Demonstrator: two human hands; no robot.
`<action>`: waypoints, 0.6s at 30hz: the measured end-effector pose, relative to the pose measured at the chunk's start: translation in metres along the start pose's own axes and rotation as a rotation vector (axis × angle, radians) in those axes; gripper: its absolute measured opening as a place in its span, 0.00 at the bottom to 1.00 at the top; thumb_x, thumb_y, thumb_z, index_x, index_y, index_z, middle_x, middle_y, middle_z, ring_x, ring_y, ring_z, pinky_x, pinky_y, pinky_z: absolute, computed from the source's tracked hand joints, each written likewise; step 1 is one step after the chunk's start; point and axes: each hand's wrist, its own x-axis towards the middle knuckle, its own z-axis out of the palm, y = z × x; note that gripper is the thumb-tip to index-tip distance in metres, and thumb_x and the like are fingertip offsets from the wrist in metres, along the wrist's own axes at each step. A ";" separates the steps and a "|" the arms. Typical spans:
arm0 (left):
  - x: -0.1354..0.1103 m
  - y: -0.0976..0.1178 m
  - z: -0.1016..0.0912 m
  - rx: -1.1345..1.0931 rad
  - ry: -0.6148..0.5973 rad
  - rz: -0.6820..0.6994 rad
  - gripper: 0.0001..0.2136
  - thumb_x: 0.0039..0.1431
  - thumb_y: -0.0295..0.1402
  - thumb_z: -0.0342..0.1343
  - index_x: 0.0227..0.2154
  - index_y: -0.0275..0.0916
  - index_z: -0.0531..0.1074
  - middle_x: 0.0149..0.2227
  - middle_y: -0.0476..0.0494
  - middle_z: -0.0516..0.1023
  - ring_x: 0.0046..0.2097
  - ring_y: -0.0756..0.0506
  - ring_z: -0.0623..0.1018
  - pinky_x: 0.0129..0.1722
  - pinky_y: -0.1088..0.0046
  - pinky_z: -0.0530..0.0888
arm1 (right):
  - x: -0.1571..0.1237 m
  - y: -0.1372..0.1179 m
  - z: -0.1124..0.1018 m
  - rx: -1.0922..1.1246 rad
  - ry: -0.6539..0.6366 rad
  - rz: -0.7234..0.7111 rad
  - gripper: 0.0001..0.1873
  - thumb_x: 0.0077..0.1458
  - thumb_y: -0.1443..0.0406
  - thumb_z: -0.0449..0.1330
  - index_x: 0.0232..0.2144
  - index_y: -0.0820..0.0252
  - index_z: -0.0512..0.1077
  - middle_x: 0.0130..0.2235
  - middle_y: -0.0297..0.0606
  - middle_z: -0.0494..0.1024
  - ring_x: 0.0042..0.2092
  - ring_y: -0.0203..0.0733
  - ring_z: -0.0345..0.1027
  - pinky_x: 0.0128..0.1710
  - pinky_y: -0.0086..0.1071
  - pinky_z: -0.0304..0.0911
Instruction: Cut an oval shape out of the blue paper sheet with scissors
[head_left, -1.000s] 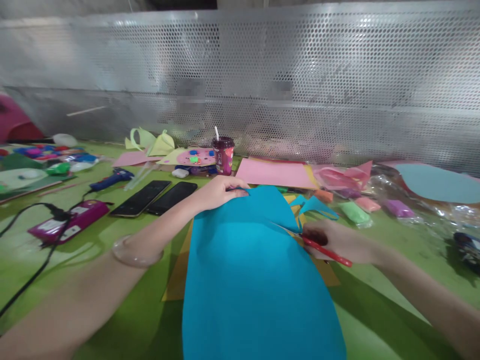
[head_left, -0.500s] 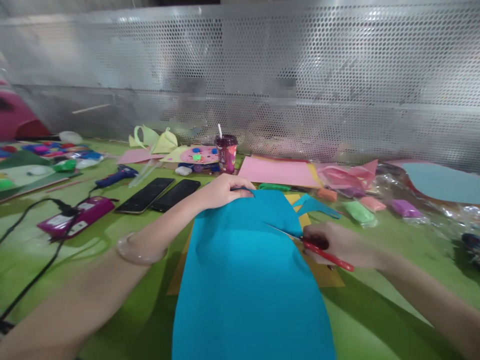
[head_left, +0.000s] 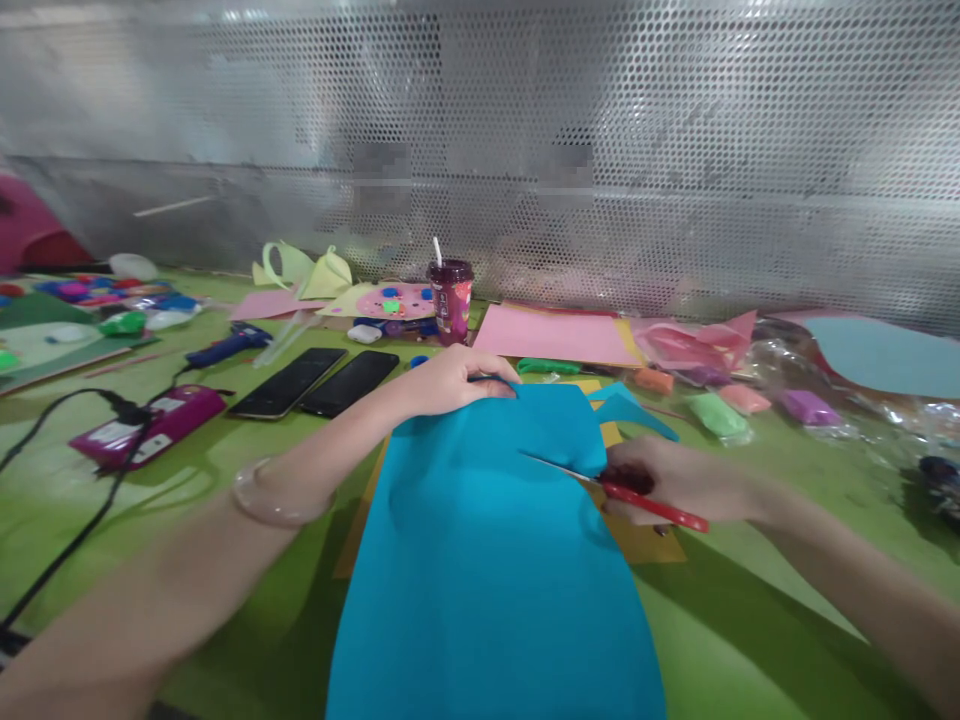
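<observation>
A large sheet of blue paper [head_left: 495, 560] with a rounded right edge stretches toward me over the table. My left hand [head_left: 457, 385] pinches its far edge between thumb and fingers, and a pale bangle circles that wrist. In my right hand [head_left: 652, 480] are red-handled scissors [head_left: 652, 503], held at the paper's right side. One blade lies across the top of the sheet, pointing left; the other blade is hidden beneath. Blue offcuts [head_left: 630, 412] rest just beyond the right hand. Part of a yellow sheet [head_left: 660, 550] shows underneath the blue paper.
Two dark phones [head_left: 352, 382], a purple power strip [head_left: 150, 430] with a black cable and a blue glue gun [head_left: 229, 343] lie to the left. At the back stand a purple cup [head_left: 451, 305] and pink paper [head_left: 551, 335]. Clay packets [head_left: 720, 415] lie right, before a perforated metal panel [head_left: 675, 150].
The scissors' blade tip reaches slightly farther left over the blue paper. The paper's near end has shifted a little left. My left hand keeps its hold, and the view has tilted slightly.
</observation>
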 end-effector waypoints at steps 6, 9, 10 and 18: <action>0.001 0.003 0.005 0.004 -0.047 0.032 0.07 0.53 0.32 0.54 0.34 0.40 0.74 0.36 0.50 0.78 0.37 0.49 0.76 0.39 0.76 0.70 | 0.002 -0.007 0.001 0.033 -0.054 -0.048 0.04 0.39 0.73 0.50 0.18 0.62 0.60 0.19 0.29 0.61 0.20 0.28 0.53 0.18 0.24 0.48; 0.001 0.005 0.007 0.011 -0.068 0.046 0.06 0.53 0.31 0.54 0.33 0.40 0.74 0.36 0.51 0.79 0.37 0.50 0.76 0.39 0.78 0.70 | 0.001 -0.010 0.001 0.039 -0.095 -0.028 0.04 0.40 0.73 0.49 0.17 0.62 0.60 0.19 0.29 0.61 0.21 0.29 0.55 0.19 0.24 0.51; 0.001 0.005 0.007 0.010 -0.072 0.050 0.06 0.54 0.31 0.54 0.33 0.41 0.74 0.36 0.51 0.79 0.37 0.50 0.76 0.38 0.78 0.70 | 0.001 -0.011 0.001 0.033 -0.102 -0.027 0.04 0.40 0.73 0.49 0.17 0.62 0.59 0.19 0.29 0.60 0.21 0.29 0.55 0.20 0.25 0.52; 0.002 0.007 0.011 0.032 -0.063 0.064 0.07 0.53 0.31 0.54 0.35 0.41 0.74 0.37 0.50 0.78 0.38 0.50 0.76 0.39 0.78 0.70 | 0.002 -0.014 0.006 0.016 -0.068 0.001 0.06 0.40 0.71 0.51 0.16 0.62 0.56 0.18 0.27 0.58 0.20 0.27 0.48 0.17 0.24 0.44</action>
